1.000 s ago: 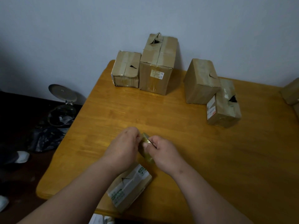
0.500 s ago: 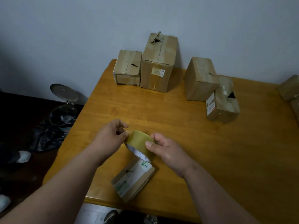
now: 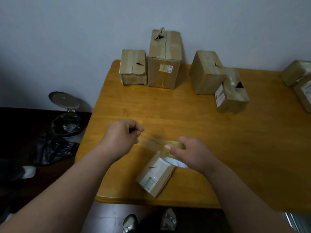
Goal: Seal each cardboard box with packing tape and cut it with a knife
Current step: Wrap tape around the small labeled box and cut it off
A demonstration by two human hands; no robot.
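Note:
My right hand (image 3: 191,154) grips a yellowish roll of packing tape (image 3: 173,146) just above a small cardboard box (image 3: 155,175) that lies near the table's front edge. My left hand (image 3: 123,133) pinches the free end of the tape, and a blurred strip of tape (image 3: 152,142) stretches from it to the roll. Several more cardboard boxes stand at the back: a low one (image 3: 133,67), a tall one (image 3: 165,58), a tilted one (image 3: 206,71) and a labelled one (image 3: 231,93). No knife is visible.
The wooden table (image 3: 185,115) reaches the wall at the back. Two more boxes (image 3: 299,78) sit at its right edge. On the floor to the left stand an open pedal bin (image 3: 66,115) and black bags (image 3: 50,148). Shoes (image 3: 149,221) show below the front edge.
My left hand has pulled away to the left from the roll, drawing out a strip of tape. The right hand with the roll has shifted slightly right over the small box.

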